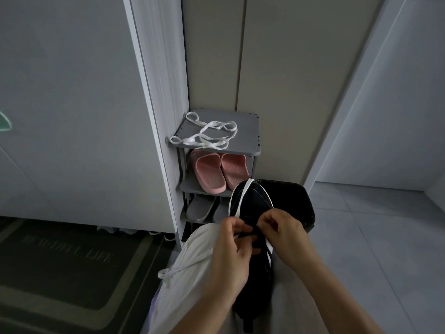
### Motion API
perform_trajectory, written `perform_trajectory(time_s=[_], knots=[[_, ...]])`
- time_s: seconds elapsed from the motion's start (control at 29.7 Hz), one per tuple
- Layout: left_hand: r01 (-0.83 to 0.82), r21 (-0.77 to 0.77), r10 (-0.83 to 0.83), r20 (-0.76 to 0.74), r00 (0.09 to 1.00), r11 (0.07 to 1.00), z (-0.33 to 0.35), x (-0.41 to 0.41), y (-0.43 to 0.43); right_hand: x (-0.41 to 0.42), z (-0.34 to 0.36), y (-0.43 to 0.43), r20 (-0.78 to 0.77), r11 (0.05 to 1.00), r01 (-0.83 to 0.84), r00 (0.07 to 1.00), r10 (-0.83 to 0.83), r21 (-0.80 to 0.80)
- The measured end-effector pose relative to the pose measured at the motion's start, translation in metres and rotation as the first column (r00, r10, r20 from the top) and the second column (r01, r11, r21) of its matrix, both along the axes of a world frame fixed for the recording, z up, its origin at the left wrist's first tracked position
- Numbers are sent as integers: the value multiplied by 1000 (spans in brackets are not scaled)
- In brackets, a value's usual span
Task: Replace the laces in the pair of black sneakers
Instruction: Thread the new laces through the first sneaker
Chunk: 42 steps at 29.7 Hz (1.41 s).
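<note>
Sneaker [252,208] braced on lap [190,266] so left hand [231,242] and right hand [287,229], grips pinching its dark lace [246,235], can unthread it; white laces [204,135] staged on shelf [245,124].

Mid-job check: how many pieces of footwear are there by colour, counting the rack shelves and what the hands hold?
Black sneaker, held by left hand and right hand: 1
Pink slippers, rack middle shelf: 2
Grey slippers, shelf below, one partly hidden: 2
Total: 5
</note>
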State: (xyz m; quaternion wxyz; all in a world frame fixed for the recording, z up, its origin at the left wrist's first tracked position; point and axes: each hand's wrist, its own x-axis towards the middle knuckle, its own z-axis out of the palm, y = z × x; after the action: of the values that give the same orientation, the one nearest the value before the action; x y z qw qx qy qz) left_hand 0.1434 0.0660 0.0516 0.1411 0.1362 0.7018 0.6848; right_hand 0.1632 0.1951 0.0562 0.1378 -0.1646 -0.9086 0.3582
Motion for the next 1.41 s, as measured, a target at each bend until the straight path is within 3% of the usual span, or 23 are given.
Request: perform_trajectory(time_s=[0.07,0.17,0.3,0.4,0.5,0.57,0.67,0.71,0.81,1.01,1.21,1.41], knots=[[-52,-137,16,-252,968,989,-8,-3,-6,1,0,-1,-33,1000,15,999,-14,18],[-269,-318,-15,-670,742,909,-20,-12,-8,2,-4,-1,-93,999,20,996,-16,42],[-391,-344,-67,-817,573,853,-23,-24,4,3,-10,-4,-176,985,25,984,5,170],[-424,-333,-86,-859,504,842,-28,-24,12,3,-13,-5,-168,976,40,986,-3,216],[-430,-312,-56,-857,512,847,-28,-27,14,8,-13,-9,-97,974,30,995,-9,224],[-359,-280,-16,-807,590,890,-27,-30,11,10,-12,-11,-41,965,21,999,-10,260],[-188,-232,17,-586,810,954,-30,-32,3,9,-13,-20,2,931,52,998,-57,362],[-164,-226,12,-553,833,960,-31,-32,1,8,-14,-22,3,922,58,998,-64,383],[-182,-263,-37,-657,753,948,-37,-34,-3,4,-12,-26,-9,920,104,994,-109,377],[-342,-308,-41,-793,608,888,-41,-36,2,10,1,-11,44,990,86,995,-91,110],[-475,-317,-78,-886,458,821,-30,-34,19,11,1,-3,65,998,60,996,-60,-7],[-484,-353,-162,-906,392,801,-29,-37,4,13,2,1,138,992,-16,990,33,-123]])
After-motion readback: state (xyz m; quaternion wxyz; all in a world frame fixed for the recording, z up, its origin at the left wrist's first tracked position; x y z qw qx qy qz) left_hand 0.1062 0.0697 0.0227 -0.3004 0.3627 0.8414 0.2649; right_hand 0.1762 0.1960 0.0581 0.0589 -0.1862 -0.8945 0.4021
